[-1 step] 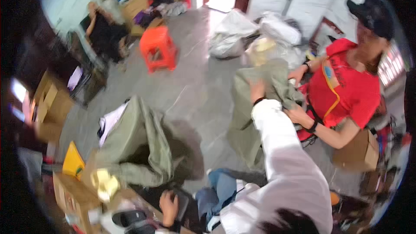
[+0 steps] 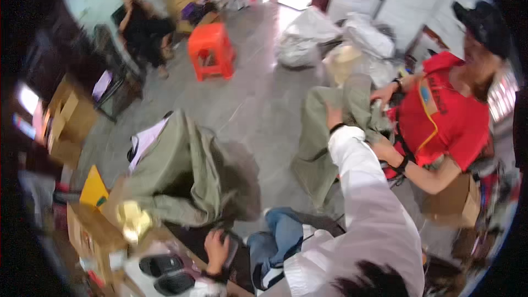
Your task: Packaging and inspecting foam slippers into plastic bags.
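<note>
My right hand [image 2: 334, 115], at the end of a white sleeve, is closed on a piece of olive-green cloth [image 2: 316, 157] at centre right. A person in a red shirt [image 2: 448, 113] holds the same cloth with both hands, one above and one below mine. Low in the view, my left hand [image 2: 218, 250] has its fingers bent over a dark flat object [image 2: 234, 246], whose kind I cannot make out. A second heap of olive-green cloth [image 2: 176, 173] stands on the floor ahead of my left hand, with folds gaping toward me.
Dark sandals [image 2: 165, 272] lie by my left hand, near an open carton [image 2: 96, 234]. Blue denim [image 2: 283, 236] is in front of me. Farther off are an orange stool [image 2: 212, 52], whitish sacks [image 2: 305, 38] and a seated person [image 2: 146, 30]. Another carton [image 2: 451, 201] stands at right.
The view has shifted slightly, so most things sit a little farther right and the far ones higher. Both my hands keep their places on the cloth and the dark object.
</note>
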`<state>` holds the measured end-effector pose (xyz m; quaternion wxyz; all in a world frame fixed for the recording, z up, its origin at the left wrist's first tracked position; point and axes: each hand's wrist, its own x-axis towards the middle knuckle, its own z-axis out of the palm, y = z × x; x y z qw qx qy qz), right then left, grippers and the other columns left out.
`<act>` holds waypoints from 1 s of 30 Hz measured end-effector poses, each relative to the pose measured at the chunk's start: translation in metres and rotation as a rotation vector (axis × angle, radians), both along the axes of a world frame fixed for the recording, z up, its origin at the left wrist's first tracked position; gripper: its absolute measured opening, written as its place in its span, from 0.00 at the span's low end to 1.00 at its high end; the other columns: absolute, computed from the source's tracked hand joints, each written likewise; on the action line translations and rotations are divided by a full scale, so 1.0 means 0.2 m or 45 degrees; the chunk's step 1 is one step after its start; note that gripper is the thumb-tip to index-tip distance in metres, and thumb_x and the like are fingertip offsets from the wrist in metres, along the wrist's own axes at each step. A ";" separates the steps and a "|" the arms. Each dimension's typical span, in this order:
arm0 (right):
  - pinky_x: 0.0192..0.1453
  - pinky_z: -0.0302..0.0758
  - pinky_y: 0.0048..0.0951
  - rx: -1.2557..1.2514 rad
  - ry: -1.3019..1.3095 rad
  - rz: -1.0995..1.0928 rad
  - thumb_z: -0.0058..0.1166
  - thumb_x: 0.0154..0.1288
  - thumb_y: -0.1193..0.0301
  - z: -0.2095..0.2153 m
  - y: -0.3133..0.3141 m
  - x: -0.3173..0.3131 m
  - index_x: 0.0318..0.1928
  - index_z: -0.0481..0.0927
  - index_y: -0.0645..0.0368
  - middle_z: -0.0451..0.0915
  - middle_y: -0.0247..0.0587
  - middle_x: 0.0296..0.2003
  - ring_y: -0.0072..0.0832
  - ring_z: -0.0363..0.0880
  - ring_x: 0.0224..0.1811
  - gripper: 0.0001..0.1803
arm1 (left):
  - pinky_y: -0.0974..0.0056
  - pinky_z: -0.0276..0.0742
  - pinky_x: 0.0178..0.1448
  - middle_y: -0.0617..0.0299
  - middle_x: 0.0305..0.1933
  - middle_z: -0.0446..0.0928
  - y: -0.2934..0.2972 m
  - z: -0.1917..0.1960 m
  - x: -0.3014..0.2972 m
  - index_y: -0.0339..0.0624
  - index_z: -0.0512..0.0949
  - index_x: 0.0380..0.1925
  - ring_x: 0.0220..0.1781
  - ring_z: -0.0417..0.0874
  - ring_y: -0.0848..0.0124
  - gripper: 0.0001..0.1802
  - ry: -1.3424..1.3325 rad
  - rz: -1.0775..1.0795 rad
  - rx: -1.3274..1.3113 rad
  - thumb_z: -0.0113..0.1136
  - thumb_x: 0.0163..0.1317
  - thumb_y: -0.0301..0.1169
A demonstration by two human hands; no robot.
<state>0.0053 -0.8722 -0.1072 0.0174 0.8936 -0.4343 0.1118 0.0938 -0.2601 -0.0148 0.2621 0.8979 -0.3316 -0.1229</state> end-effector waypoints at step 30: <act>0.59 0.61 0.43 0.823 0.129 1.339 0.73 0.38 0.60 0.75 1.90 -0.47 0.66 0.53 0.55 0.59 0.53 0.58 0.48 0.60 0.60 0.56 | 0.68 0.68 0.56 0.59 0.53 0.74 0.02 -0.26 -0.80 0.35 0.70 0.53 0.52 0.73 0.72 0.17 1.328 0.843 -1.280 0.49 0.63 0.26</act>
